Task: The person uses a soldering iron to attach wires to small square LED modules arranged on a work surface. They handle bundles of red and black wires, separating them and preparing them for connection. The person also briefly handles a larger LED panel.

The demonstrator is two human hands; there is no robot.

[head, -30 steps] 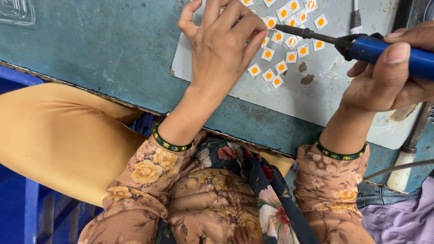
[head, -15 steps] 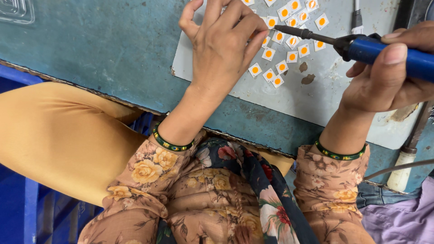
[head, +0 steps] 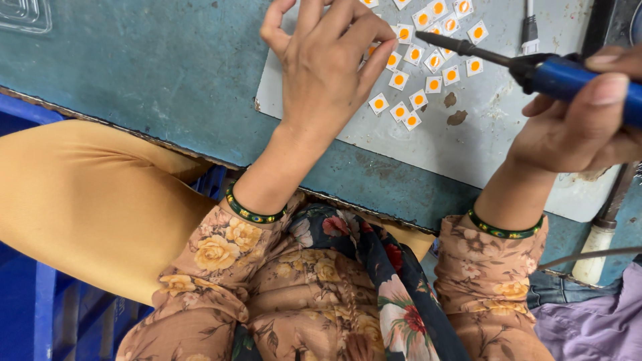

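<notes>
Right hand [head: 582,127] is wrapped tight around the blue handle of a soldering iron [head: 535,67], its dark tip reaching left over the small white squares with orange centres [head: 428,60] scattered on the pale work mat [head: 495,140] at the far side of the teal table [head: 154,73]. Left hand [head: 328,67] rests fingers bent on the mat's left edge, though whether it pinches a square I cannot tell; I'd judge it best to pin one square flat and bring the tip down steadily.
</notes>
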